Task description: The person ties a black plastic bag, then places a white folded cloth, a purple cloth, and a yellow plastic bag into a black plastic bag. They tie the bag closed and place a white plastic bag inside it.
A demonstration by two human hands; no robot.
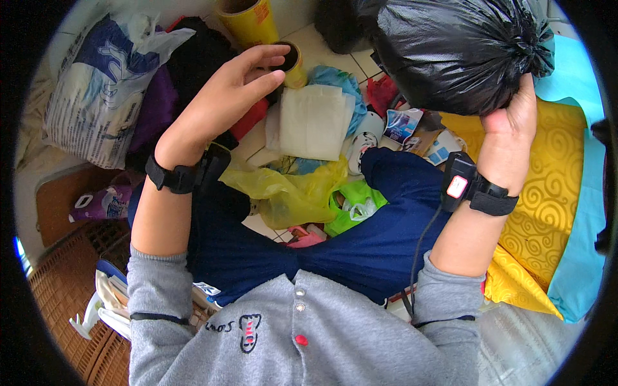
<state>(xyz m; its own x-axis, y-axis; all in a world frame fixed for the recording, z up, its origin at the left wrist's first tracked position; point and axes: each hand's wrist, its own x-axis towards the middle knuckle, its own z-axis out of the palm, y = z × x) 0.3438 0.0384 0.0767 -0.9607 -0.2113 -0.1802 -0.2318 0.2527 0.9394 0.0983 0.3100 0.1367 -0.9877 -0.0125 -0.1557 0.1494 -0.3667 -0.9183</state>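
A full black plastic bag (444,53), gathered into a knot at its right end, is raised at the upper right. My right hand (512,108) grips it from below near that knot, with most of the fingers hidden behind the plastic. My left hand (241,79) is held up with loosely bent fingers and nothing in them. Its fingertips overlap, in the picture, a small yellow tube (294,65); I cannot tell whether they touch. Below them on the floor lies a folded whitish translucent sheet (314,123). A crumpled yellow plastic bag (294,188) and a bright green bag (355,205) lie between my legs.
A larger yellow container (248,24) stands at the back. At left are a stuffed plastic bag printed with hands (96,96), a purple package (106,202) and brown wickerwork (72,294). Yellow patterned material (536,173) and a light blue sheet (574,241) cover the right side.
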